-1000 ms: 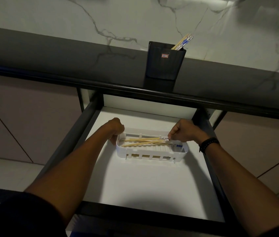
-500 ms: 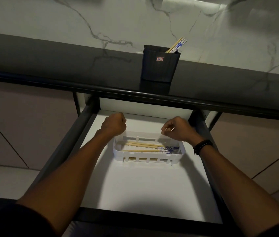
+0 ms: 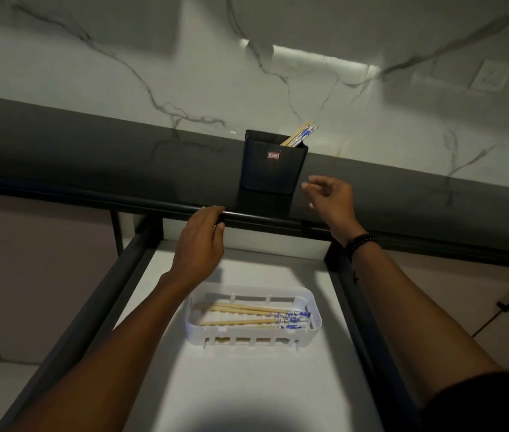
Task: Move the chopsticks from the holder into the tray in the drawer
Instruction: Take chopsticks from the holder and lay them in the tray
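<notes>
**Over the open drawer, both hands are up at the counter**

At the left, the left hand [image 3: 200, 241] is resting on the dark counter edge [image 3: 153, 207], with its fingers lying loosely over it and gripping nothing. Lower down, in the white drawer [image 3: 247, 388], several chopsticks [image 3: 247, 313] are lying flat in the white tray [image 3: 316, 310], their blue-patterned ends pointing right. On the counter, the black holder [image 3: 271, 169] is standing upright, and other chopsticks [image 3: 302, 136] are leaning in its right corner. Just beside its right side, the right hand [image 3: 329, 198] is hovering, fingers relaxed and spread, holding nothing. A dark bracelet [image 3: 359, 241] is sitting on that wrist.

Glossy marble wall [image 3: 184, 57], wooden chopsticks [image 3: 247, 314]
</notes>
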